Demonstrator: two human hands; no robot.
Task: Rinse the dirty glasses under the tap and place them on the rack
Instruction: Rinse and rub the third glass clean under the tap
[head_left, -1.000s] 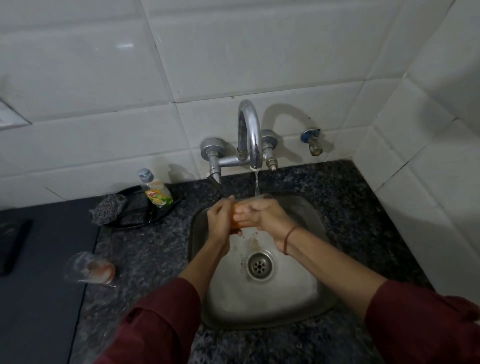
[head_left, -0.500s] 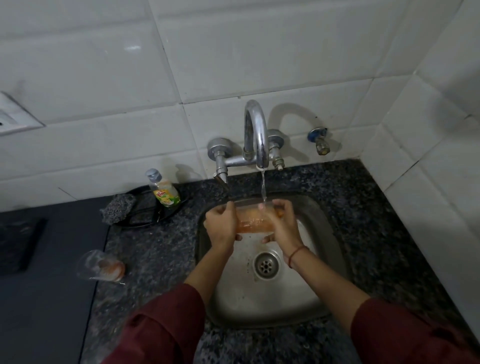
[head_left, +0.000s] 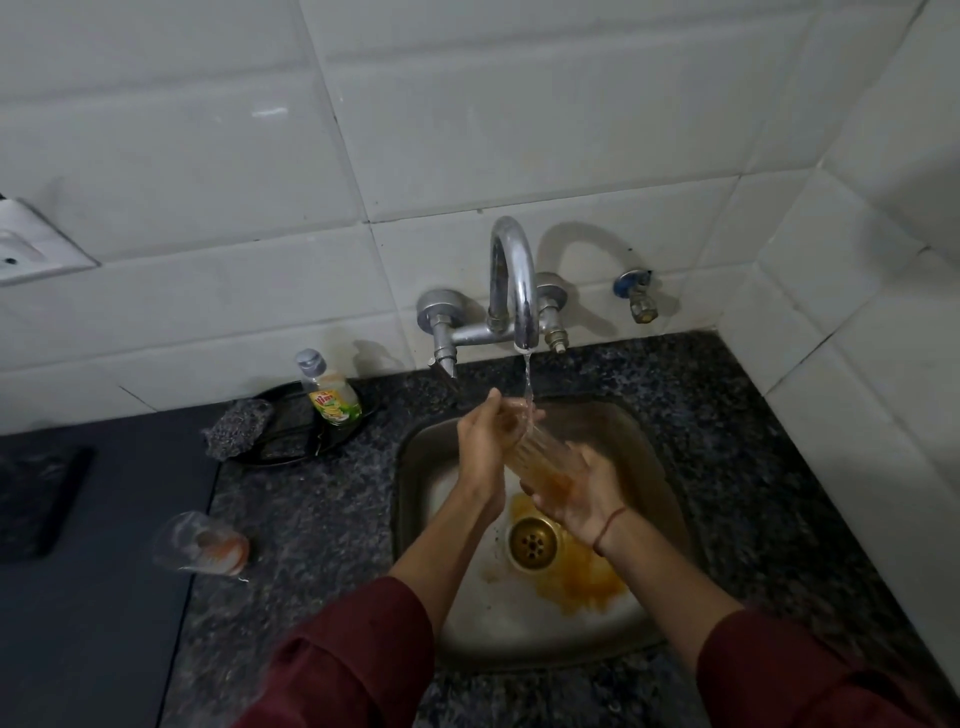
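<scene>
A ribbed clear glass (head_left: 540, 454) with orange residue is tilted over the steel sink (head_left: 649, 457), its mouth up under the running tap (head_left: 514, 291). My left hand (head_left: 485, 439) grips its upper end near the rim. My right hand (head_left: 582, 499) cups and holds its lower end, fingers curled under it. Water falls onto the rim. Orange liquid stains the sink floor around the drain (head_left: 533, 540). A second dirty glass (head_left: 200, 543) lies on its side on the counter at the left. No rack is in view.
A dish soap bottle (head_left: 332, 392) and a scrubber (head_left: 236, 428) sit on a black tray (head_left: 291, 447) left of the tap. A dark flat surface (head_left: 93, 571) borders the granite counter (head_left: 322, 519) on the left. Tiled walls close the back and right.
The glass has turned from lying level between my hands to tilted with its mouth under the stream. My right hand dropped lower to the base. Orange liquid now stains the sink.
</scene>
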